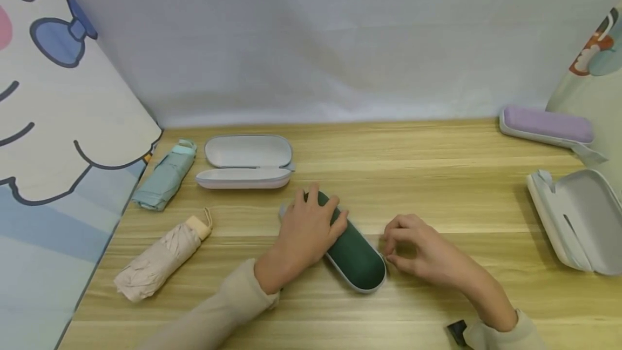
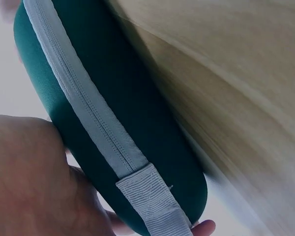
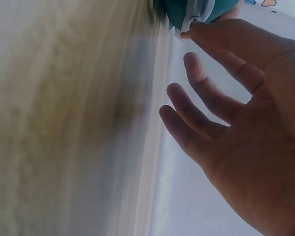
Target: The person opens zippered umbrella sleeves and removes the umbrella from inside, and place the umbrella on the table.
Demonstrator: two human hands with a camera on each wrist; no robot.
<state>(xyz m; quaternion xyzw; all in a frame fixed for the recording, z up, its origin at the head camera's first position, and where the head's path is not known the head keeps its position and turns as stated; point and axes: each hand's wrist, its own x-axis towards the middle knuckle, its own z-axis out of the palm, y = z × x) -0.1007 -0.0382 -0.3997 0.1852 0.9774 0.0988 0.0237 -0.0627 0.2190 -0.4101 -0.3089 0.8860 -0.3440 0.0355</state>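
A dark green oblong zip case (image 1: 360, 263) lies slantwise on the table between both hands. From above, my left hand (image 1: 305, 228) grips its far half, fingers bent over the top. In the left wrist view, a pale grey zipper (image 2: 88, 103) runs along the case's side and ends at a ribbed fabric tab (image 2: 155, 199). At the near right end, my right hand (image 1: 420, 244) pinches the zipper pull between thumb and forefinger. The right wrist view shows its other fingers (image 3: 196, 118) spread apart, with the pull mostly hidden by the fingertips.
A teal folded umbrella (image 1: 167, 177) and a beige one (image 1: 157, 261) lie at left. Behind the left hand stands an opened pale case (image 1: 248, 151). At right are a closed purple case (image 1: 549, 124) and an opened white case (image 1: 593, 220). Fabric walls border the wooden table (image 1: 413, 172).
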